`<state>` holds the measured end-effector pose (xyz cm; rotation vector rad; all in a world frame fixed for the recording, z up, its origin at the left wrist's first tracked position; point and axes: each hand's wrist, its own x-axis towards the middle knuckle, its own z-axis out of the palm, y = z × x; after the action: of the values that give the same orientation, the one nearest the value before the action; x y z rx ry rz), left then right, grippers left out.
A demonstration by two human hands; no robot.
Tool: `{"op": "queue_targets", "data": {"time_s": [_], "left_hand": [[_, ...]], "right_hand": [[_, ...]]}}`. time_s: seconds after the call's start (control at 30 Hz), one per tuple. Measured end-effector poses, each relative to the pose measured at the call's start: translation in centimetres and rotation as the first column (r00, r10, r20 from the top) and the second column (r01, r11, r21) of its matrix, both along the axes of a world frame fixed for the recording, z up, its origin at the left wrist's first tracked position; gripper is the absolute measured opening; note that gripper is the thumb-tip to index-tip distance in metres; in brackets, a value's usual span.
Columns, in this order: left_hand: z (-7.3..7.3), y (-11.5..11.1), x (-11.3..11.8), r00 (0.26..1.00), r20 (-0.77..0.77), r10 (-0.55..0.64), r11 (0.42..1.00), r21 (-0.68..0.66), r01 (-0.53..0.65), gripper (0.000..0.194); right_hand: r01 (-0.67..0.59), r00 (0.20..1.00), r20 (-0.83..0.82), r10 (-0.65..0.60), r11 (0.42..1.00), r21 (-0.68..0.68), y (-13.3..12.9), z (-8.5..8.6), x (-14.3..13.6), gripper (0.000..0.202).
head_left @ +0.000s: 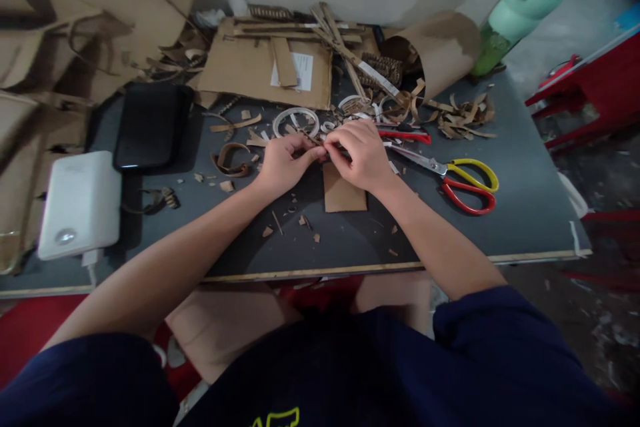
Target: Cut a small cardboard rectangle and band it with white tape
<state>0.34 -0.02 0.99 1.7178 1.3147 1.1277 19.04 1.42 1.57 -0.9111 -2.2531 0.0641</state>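
Note:
My left hand (290,163) and my right hand (361,152) meet over the middle of the table, thumbs and fingertips pinched close together. Between them shows a bit of a thin brown cardboard strip (314,141), mostly hidden by the fingers. Just below my right hand, a square cardboard piece (345,192) lies flat, its upper edge partly covered. A white tape roll (296,123) lies just beyond my left hand. To the right are scissors (445,173) with one yellow and one red handle, blades pointing left, and a red utility knife (405,135).
A white power bank (81,205) with a cable and a black phone (150,125) lie on the left. Cardboard sheets (240,67), strips and scraps (467,117) crowd the back. A green bottle (520,17) stands behind right. The table's front edge (320,275) runs near my body.

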Motion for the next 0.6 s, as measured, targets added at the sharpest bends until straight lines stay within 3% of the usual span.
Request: {"op": "queue_targets", "data": {"time_s": [0.27, 0.47, 0.6], "left_hand": [[-0.2, 0.26, 0.0, 0.995, -0.103, -0.02, 0.998, 0.062, 0.026, 0.017], [-0.49, 0.23, -0.07, 0.993, -0.034, -0.11, 0.986, 0.125, 0.114, 0.02], [-0.61, 0.34, -0.03, 0.995, -0.034, -0.09, 0.991, 0.093, 0.093, 0.022]], "right_hand": [[-0.01, 0.996, -0.084, 0.007, 0.999, -0.043, -0.14, -0.17, -0.03, 0.016], [-0.061, 0.978, -0.207, 0.036, 0.992, -0.113, -0.17, -0.2, 0.04, 0.014], [-0.068, 0.979, -0.197, 0.043, 0.99, -0.122, -0.01, -0.16, 0.2, 0.017]]}}
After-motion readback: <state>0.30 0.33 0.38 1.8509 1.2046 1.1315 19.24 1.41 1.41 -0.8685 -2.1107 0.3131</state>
